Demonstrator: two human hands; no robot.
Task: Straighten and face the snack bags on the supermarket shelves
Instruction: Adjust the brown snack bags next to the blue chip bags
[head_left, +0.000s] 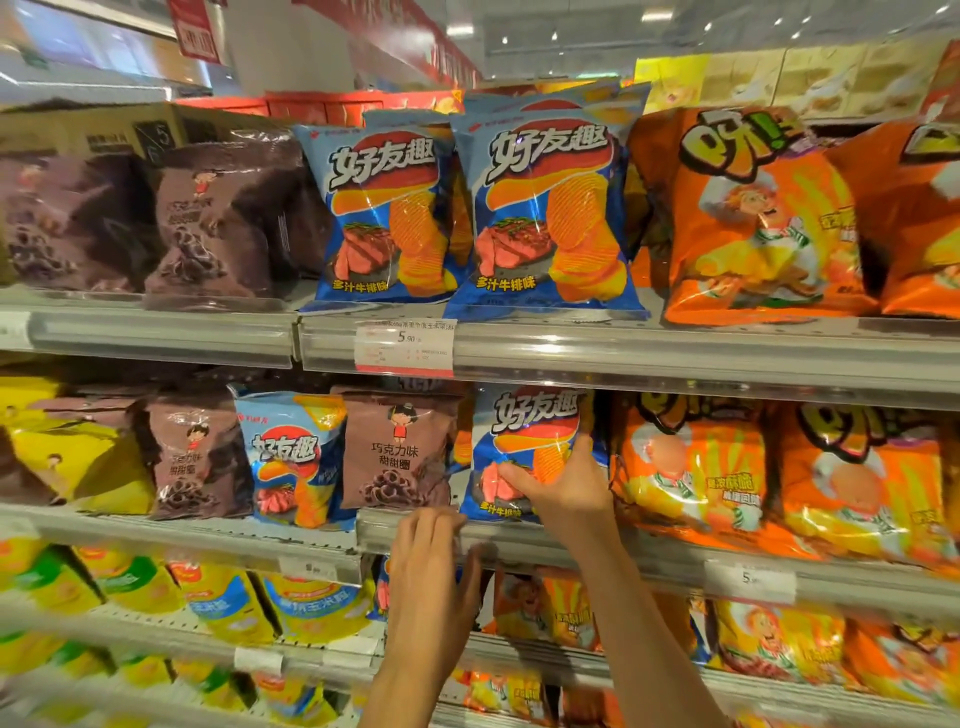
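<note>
On the middle shelf (675, 566) stands a blue steak-flavour chip bag (524, 431), upright and facing out. My right hand (558, 493) grips its lower front, thumb on the left, fingers on the right edge. My left hand (431, 566) hovers at the shelf's front lip just below and left of that bag, fingers spread, holding nothing. A brown chocolate-ring bag (397, 452) stands left of the blue bag, and another blue bag (291, 457) leans left of that.
The top shelf (649, 353) carries two upright blue bags (545, 202), brown bags at left and orange bags (758, 218) at right. Orange bags (691, 467) crowd the right of the middle shelf. Yellow bags fill the lower left shelves. A price tag (404, 347) hangs above.
</note>
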